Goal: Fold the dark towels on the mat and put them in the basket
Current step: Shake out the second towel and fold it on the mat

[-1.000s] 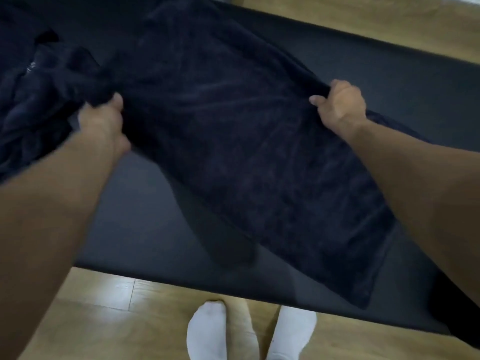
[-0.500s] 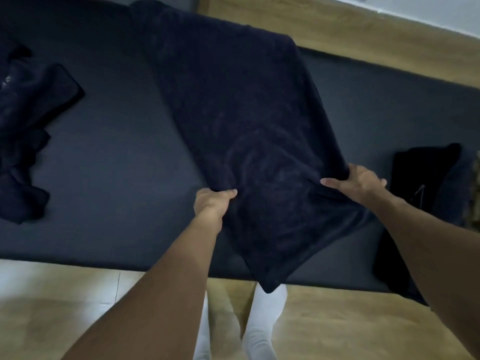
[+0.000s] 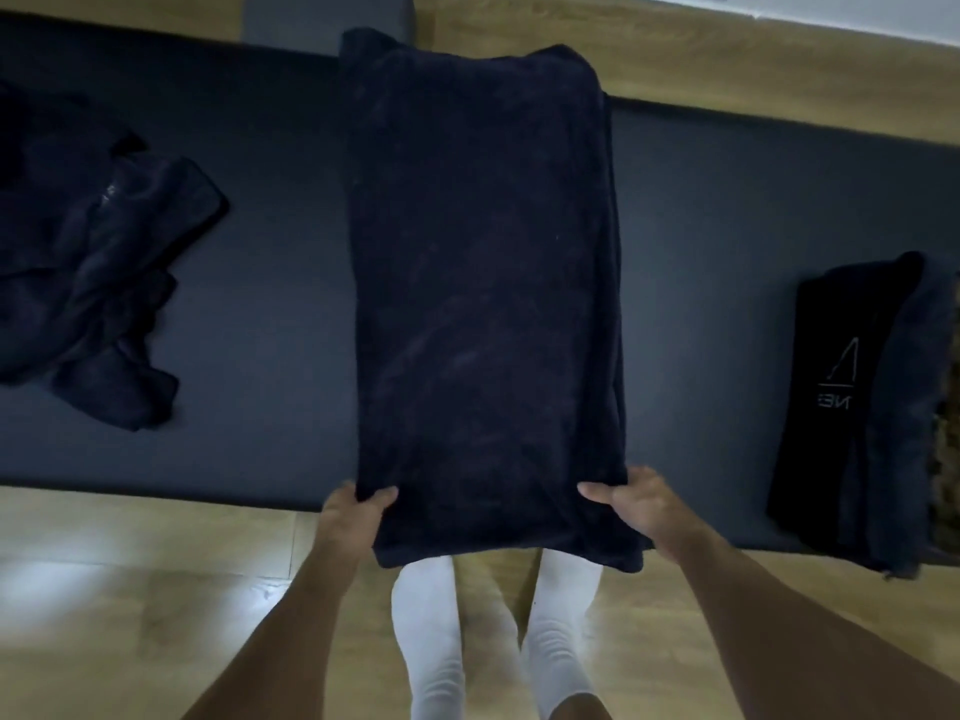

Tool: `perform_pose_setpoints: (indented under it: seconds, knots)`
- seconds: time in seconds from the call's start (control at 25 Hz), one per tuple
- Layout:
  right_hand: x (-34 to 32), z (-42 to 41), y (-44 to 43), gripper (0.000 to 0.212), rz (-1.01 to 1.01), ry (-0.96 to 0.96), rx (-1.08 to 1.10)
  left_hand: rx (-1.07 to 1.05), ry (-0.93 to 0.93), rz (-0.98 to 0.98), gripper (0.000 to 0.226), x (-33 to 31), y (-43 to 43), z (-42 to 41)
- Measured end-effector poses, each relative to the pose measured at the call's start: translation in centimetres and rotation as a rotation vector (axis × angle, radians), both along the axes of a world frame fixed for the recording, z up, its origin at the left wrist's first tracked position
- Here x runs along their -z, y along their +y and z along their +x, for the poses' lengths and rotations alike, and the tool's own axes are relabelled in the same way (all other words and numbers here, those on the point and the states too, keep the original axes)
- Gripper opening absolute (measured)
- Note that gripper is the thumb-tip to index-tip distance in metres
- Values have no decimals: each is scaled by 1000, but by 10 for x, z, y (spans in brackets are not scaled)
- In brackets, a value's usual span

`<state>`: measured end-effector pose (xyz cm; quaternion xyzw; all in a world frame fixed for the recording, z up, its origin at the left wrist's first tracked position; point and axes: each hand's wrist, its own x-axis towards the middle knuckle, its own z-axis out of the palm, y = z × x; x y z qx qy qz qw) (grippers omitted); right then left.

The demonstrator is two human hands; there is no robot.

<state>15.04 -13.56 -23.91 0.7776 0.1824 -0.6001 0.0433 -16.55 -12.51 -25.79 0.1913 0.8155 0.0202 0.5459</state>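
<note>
At the far left of the mat (image 3: pixel 270 314), a heap of crumpled dark towels (image 3: pixel 98 288) is seen, lying loose and unfolded. The mat itself is laid across a wooden floor (image 3: pixel 130 589), and a grey block (image 3: pixel 327 18) is set just beyond its far edge.

In the middle, 1 dark towel (image 3: pixel 483 283) is spread lengthwise across the mat as a long rectangle. Doubled layers are shown along its right edge. Its far end is carried past the far edge of the mat, and its near end is held just past the near edge, above the floor.

The near left corner is pinched by the left hand (image 3: pixel 358 511): the thumb is laid on top of the cloth and the fingers are tucked beneath it, out of sight. Below the towel's near end, 2 white socks (image 3: pixel 431 641) are planted on the floor. The near right corner is gripped in the same way by the right hand (image 3: pixel 639 506), with the thumb pressed on top and the fingers curled under the cloth.

Further right, well apart from the held towel, a folded dark stack (image 3: pixel 852 407) is placed on the mat; a pale triangle and some letters are printed on its top piece. At the right border a speckled strip (image 3: pixel 948 433) is cut off, and what it is cannot be told.
</note>
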Motion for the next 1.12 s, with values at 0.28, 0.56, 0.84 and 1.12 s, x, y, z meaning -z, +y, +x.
perform_pose_setpoints:
  seconds: [0.28, 0.56, 0.84, 1.12]
  knots:
    - [-11, 0, -62, 34, -8, -116, 152, -273, -56, 64, 32, -30, -41, -9]
    - [-31, -4, -76, 16, 77, -140, 426, -417, -106, 59, 29, -61, -46, -9]
    - [-49, 8, -42, 44, 200, -9, 754, -539, -116, 442, 37, -66, -26, -16]
    - [-55, 26, -40, 36, 177, 139, 556, -668, -400, 390, 51, -64, -34, -5]
